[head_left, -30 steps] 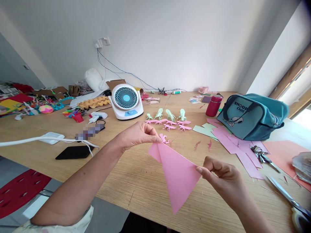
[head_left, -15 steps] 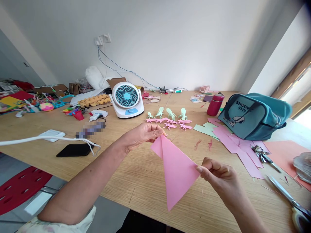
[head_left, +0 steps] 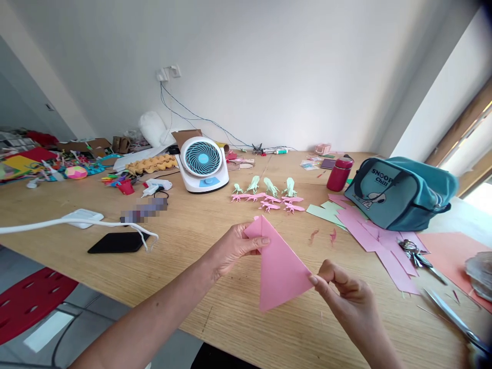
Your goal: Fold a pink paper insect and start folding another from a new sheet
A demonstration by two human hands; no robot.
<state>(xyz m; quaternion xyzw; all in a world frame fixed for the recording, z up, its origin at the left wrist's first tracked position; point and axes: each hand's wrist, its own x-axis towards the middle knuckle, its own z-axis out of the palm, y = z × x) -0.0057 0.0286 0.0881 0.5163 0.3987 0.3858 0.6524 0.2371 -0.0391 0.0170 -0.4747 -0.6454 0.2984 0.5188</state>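
Note:
A folded sheet of pink paper is held up above the wooden table, its folded top pointing away from me. My left hand grips the paper near its upper left, thumb across the front and the other fingers behind. At the right corner, my right hand pinches the paper between thumb and bent forefinger. Beyond the hands stand several pink folded paper insects and several pale green ones, in rows.
A white fan stands at the back. To the right are a red bottle, a teal bag, pink paper strips, keys and scissors. A black phone-like slab and white cable lie left.
My left hand has shifted from the paper's top tip down onto its left side, thumb now over the front. My right hand keeps its pinch, and the view has tipped slightly upward.

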